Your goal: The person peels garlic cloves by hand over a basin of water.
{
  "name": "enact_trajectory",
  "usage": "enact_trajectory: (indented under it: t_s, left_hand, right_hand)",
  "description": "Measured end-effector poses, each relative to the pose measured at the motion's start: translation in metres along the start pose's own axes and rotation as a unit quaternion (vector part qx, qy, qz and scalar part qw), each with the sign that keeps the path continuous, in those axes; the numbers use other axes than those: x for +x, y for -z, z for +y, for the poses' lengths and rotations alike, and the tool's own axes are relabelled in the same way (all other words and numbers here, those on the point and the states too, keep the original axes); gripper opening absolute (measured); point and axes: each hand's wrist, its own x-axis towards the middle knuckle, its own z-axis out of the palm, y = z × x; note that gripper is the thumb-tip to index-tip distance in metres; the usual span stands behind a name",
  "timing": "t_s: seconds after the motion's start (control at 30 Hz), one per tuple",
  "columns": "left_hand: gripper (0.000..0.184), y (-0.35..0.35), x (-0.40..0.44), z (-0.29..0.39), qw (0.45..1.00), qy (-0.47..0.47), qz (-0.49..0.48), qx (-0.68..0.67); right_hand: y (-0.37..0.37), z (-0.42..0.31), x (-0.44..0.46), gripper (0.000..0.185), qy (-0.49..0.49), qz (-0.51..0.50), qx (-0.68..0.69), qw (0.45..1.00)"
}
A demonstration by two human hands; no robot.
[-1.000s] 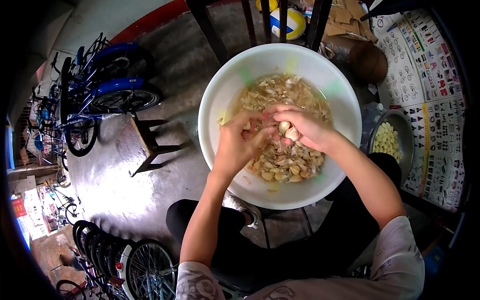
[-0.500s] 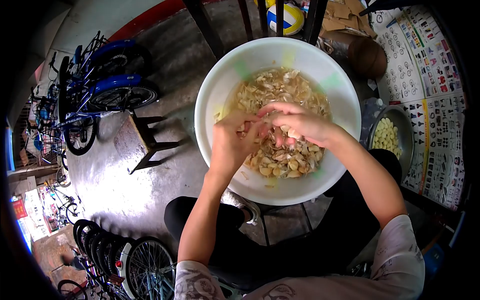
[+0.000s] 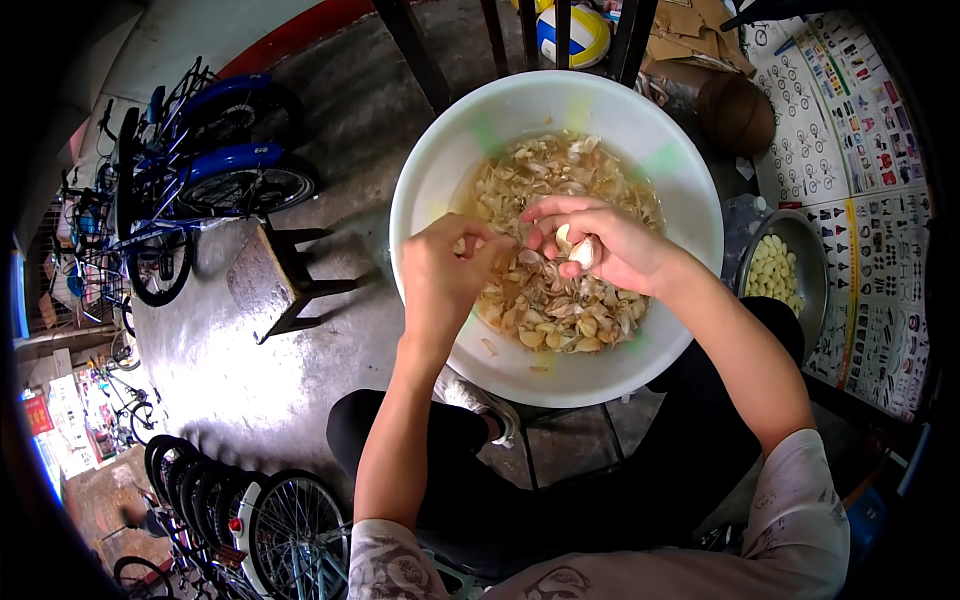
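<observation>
A large white basin (image 3: 425, 170) holds water with loose garlic skins and unpeeled garlic cloves (image 3: 560, 335) in it. Over its left side my left hand (image 3: 445, 265) is closed, with a pale piece that looks like a garlic clove (image 3: 461, 246) showing between curled fingers. My right hand (image 3: 615, 245) is palm up above the middle of the basin, fingers bent around a few garlic cloves (image 3: 584, 253). One of these has whitish skin on it. The two hands are apart.
A metal bowl (image 3: 819, 300) of peeled garlic cloves (image 3: 773, 272) stands at the right, near my knee. A wooden stool (image 3: 268, 280) is left of the basin. Dark bars (image 3: 495, 40), a volleyball (image 3: 575, 38) and a brown ball (image 3: 736, 112) lie beyond. Bicycles (image 3: 235, 175) line the left.
My hands have drawn apart. The left moved left, away from the right. My right hand has turned more open, so the cloves in its palm show more clearly.
</observation>
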Motion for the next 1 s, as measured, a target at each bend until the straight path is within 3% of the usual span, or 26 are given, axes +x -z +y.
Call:
enact_trajectory:
  t_s: [0.13, 0.23, 0.3, 0.4, 0.57, 0.63, 0.77, 0.87, 0.93, 0.97, 1.0]
  left_hand:
    - [0.013, -0.014, -0.001, 0.007, 0.997, -0.044, 0.024, -0.063]
    - [0.024, -0.014, -0.003, 0.018, 0.997, -0.059, -0.045, -0.037]
    - [0.035, -0.020, -0.006, 0.017, 0.987, -0.153, -0.010, -0.045]
    - [0.043, -0.023, -0.007, 0.028, 0.983, -0.179, -0.003, -0.047]
    - [0.038, -0.034, -0.010, 0.015, 0.984, -0.179, 0.004, -0.006]
    - [0.037, -0.035, -0.009, 0.013, 0.984, -0.180, 0.004, 0.005]
    - [0.028, -0.026, -0.005, 0.020, 0.989, -0.132, -0.025, -0.057]
    - [0.023, -0.022, -0.003, 0.023, 0.986, -0.093, -0.052, -0.132]
    - [0.020, -0.019, -0.002, 0.022, 0.979, -0.056, -0.091, -0.172]
    - [0.020, -0.019, -0.003, 0.017, 0.979, -0.058, -0.090, -0.173]
    - [0.020, -0.021, -0.002, 0.012, 0.977, -0.064, -0.090, -0.183]
  right_hand:
    - [-0.004, 0.000, 0.001, 0.040, 0.008, 0.012, 0.009, 1.000]
    - [-0.008, 0.000, 0.001, 0.033, 0.017, 0.031, 0.036, 0.999]
    - [-0.007, 0.007, 0.004, 0.030, 0.032, 0.031, 0.056, 0.997]
    - [-0.004, 0.014, 0.005, 0.026, 0.041, 0.026, 0.107, 0.993]
    - [-0.016, 0.016, -0.001, 0.020, 0.043, 0.044, 0.187, 0.981]
    - [-0.021, 0.016, 0.002, 0.017, 0.071, 0.108, 0.205, 0.970]
    - [-0.016, 0.021, 0.007, 0.017, 0.103, 0.093, 0.206, 0.969]
    - [-0.013, 0.017, 0.009, 0.018, 0.150, 0.170, 0.138, 0.964]
    - [-0.014, 0.006, 0.009, 0.018, 0.166, 0.206, -0.152, 0.952]
    - [-0.015, -0.001, 0.005, 0.018, 0.168, 0.206, -0.155, 0.951]
    - [-0.017, -0.011, 0.000, 0.017, 0.223, 0.174, -0.324, 0.903]
